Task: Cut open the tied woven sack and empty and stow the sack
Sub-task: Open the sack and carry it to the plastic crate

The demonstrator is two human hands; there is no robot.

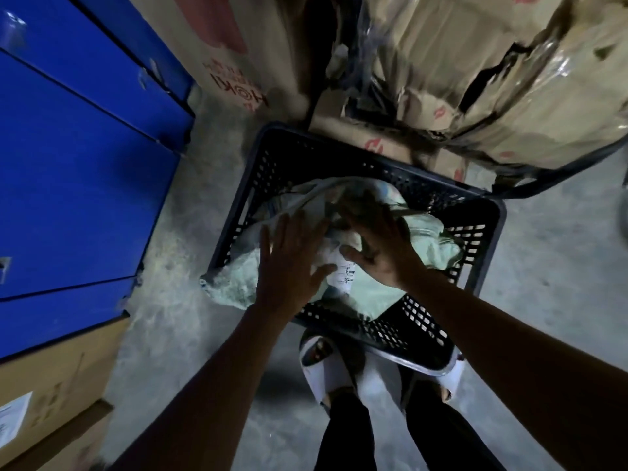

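Note:
A crumpled pale green woven sack point(431, 248) lies in a black perforated plastic crate point(407, 329) on the floor, one corner hanging over the crate's left rim. A white label shows on it between my hands. My left hand point(289, 263) lies flat on the sack's left part with fingers spread. My right hand point(380, 243) rests palm down on the sack's middle, fingers apart. Neither hand grips anything.
Blue metal cabinets point(68, 164) line the left side. Cardboard boxes point(492, 79), some torn and taped, are stacked behind the crate, with another box point(51, 402) at the lower left. My feet in white sandals point(326, 368) stand against the crate's near edge on the concrete floor.

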